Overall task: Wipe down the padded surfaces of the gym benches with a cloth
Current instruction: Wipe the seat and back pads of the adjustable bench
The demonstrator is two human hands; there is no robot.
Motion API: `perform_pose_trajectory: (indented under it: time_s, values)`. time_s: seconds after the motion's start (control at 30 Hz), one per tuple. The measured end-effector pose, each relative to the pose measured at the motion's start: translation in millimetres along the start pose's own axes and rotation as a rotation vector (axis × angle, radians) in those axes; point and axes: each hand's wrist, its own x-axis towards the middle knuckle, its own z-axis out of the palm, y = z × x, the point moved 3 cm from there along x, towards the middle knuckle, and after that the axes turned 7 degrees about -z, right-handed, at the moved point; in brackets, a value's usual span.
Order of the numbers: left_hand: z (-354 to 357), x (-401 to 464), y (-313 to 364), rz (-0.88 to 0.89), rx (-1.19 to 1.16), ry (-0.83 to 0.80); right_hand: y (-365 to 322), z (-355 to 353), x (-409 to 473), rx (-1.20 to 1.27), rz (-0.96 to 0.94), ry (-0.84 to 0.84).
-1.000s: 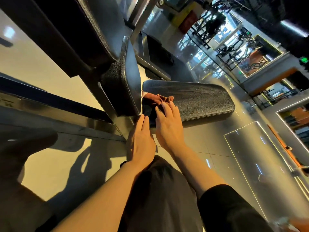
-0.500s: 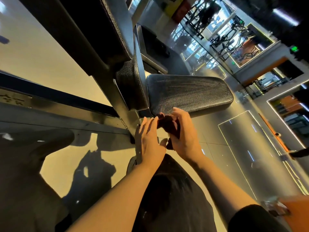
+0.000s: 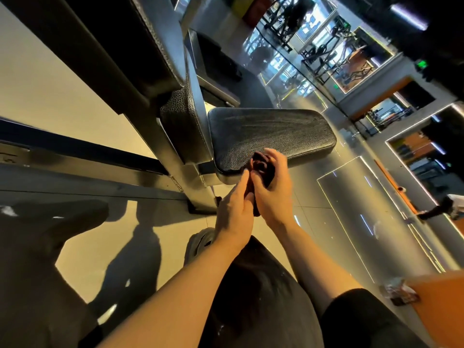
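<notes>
Head view: no legible writing; faint embossed marks on the dark frame beam (image 3: 75, 156) at left cannot be read. The cloth (image 3: 261, 172) is dark reddish-brown, bunched into a wad, and sits between both hands just in front of the near edge of the seat pad (image 3: 271, 134). The right hand (image 3: 273, 192) curls its fingers around the cloth. The left hand (image 3: 236, 212) lies against the cloth's lower part with fingers extended; whether it pinches the cloth cannot be told. The seat pad is black, grained, with rounded corners. The back pad (image 3: 185, 124) stands upright beside it.
</notes>
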Motion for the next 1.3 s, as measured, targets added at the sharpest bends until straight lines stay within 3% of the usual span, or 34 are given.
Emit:
perform_pose_trajectory:
  time_s: [0.1,0.17,0.3,0.43,0.5,0.63,0.67,0.8,0.9,1.03,1.07,1.13,1.2,1.3]
  values:
    - [-9,6,-6,0.009,0.135,0.119,-2,-1,24,-0.138,-0.095,0.113]
    - [-17,10,-18,-0.08,0.17,0.197,2,7,40,-0.309,-0.21,0.074]
    - [-22,20,-24,-0.097,0.181,0.248,20,37,37,-0.553,-0.378,-0.478]
    - [-22,32,-22,-0.113,0.203,0.264,26,36,39,-0.698,-0.633,-0.635]
    - [-20,35,-18,-0.079,0.186,0.238,29,22,50,-0.695,-0.629,-0.567]
    - [-21,47,-14,-0.032,0.168,0.203,37,-7,77,-0.679,-0.368,-0.185]
    - [-21,50,-13,-0.017,0.173,0.204,36,0,76,-0.672,-0.392,-0.208]
    - [-16,57,-12,0.039,0.25,0.169,36,31,63,-0.672,-0.576,-0.585]
    - [-13,63,-11,0.097,0.298,0.14,48,6,83,-0.727,-0.457,-0.484]
    - [-8,76,1,0.179,0.336,0.141,50,-16,118,-0.743,-0.232,-0.121]
    - [-6,80,4,0.192,0.348,0.148,46,-7,120,-0.724,-0.279,-0.14]
    - [-1,88,9,0.219,0.392,0.17,43,20,115,-0.671,-0.48,-0.351]
    - [4,95,11,0.215,0.415,0.181,52,29,112,-0.704,-0.538,-0.513]
    - [10,105,13,0.191,0.404,0.168,67,-2,131,-0.784,-0.333,-0.356]
